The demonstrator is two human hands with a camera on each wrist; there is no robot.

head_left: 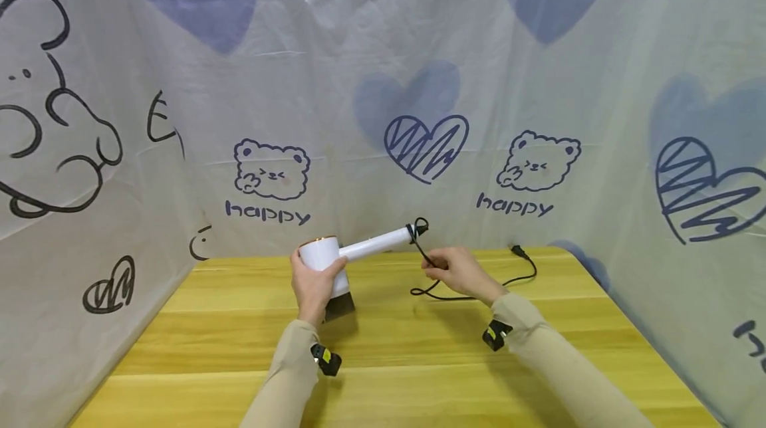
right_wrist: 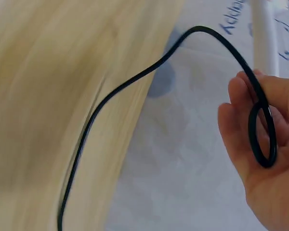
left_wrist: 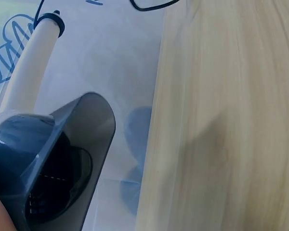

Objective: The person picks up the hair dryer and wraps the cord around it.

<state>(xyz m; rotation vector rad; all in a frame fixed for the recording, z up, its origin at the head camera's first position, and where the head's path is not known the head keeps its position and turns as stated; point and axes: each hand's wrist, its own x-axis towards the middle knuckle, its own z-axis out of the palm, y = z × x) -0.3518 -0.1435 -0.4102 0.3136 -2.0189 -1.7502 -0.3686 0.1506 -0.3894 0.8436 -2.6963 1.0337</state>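
A white hair dryer (head_left: pixel 320 253) with a dark flat nozzle (head_left: pixel 340 307) is held off the table by my left hand (head_left: pixel 312 286), its fingers and thumb wrapped round the body. The handle (head_left: pixel 374 243) points right and slightly up. In the left wrist view the nozzle opening (left_wrist: pixel 53 178) faces the camera. Black power cord (head_left: pixel 423 255) loops round the handle's end and runs down to my right hand (head_left: pixel 457 272), which pinches it between thumb and fingers. The right wrist view shows a small loop of cord (right_wrist: pixel 269 159) lying against the palm.
The rest of the cord curves over the wooden table (head_left: pixel 383 375) to a plug (head_left: pixel 518 252) near the back right edge. A printed cloth (head_left: pixel 359 49) hangs behind the table and along its sides.
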